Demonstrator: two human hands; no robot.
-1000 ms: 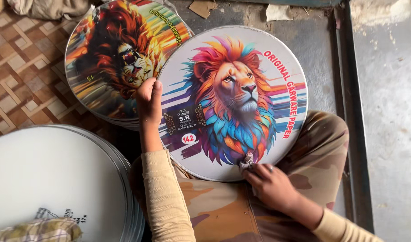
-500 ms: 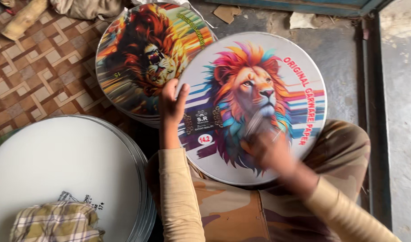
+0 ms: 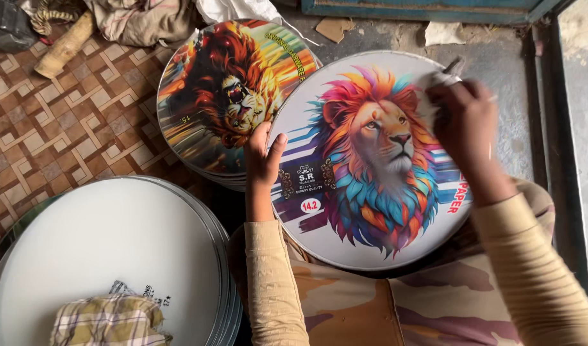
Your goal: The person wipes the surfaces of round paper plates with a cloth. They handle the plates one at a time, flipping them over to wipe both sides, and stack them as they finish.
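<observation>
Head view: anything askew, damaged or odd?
Nothing damaged. The lion-print disc rests tilted on the lap, steadied at its rim by the left hand; the blurred right hand presses a small rag to its upper edge. Torn cardboard scraps litter the floor.

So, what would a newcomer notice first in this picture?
First, the round white drumhead printed with a rainbow-maned lion, resting on the person's lap in the centre. The left hand steadies its left edge while the right hand presses a small pale object at its upper right. Behind it lies a second round drumhead with an orange roaring lion.
</observation>
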